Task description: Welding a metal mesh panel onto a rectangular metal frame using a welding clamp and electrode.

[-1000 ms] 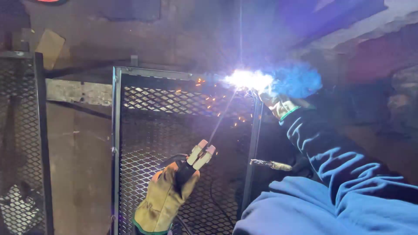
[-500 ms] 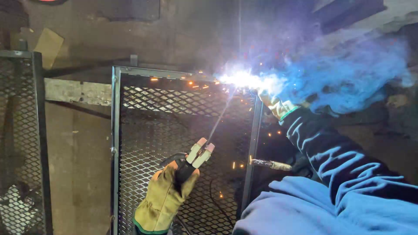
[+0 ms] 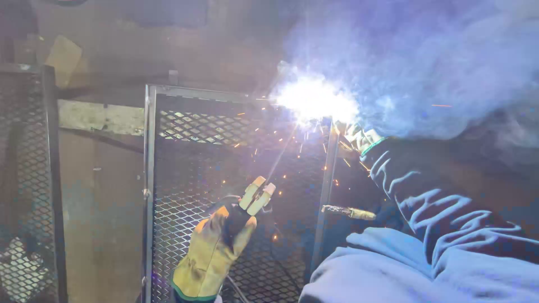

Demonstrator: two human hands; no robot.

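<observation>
My left hand (image 3: 216,247), in a yellow leather glove, grips a welding electrode holder (image 3: 257,195) low in the middle. A thin electrode rod (image 3: 283,154) runs up from it to a bright white arc (image 3: 314,98) at the top right corner of a steel-framed mesh panel (image 3: 149,168). My right hand (image 3: 356,137), gloved with a green cuff, sits against that corner just right of the arc. Glare hides its fingers. Its dark patterned sleeve (image 3: 426,196) runs down to the lower right. Sparks scatter over the mesh.
Thick bluish smoke (image 3: 438,67) fills the upper right. A second mesh panel (image 3: 50,168) stands at the left edge. A short metal stub (image 3: 348,211) sticks out from the panel's right upright. Light blue cloth (image 3: 382,275) covers the bottom right.
The smoke cloud has grown and spread across the upper right. The arc is still burning at the same corner. Both hands have barely moved.
</observation>
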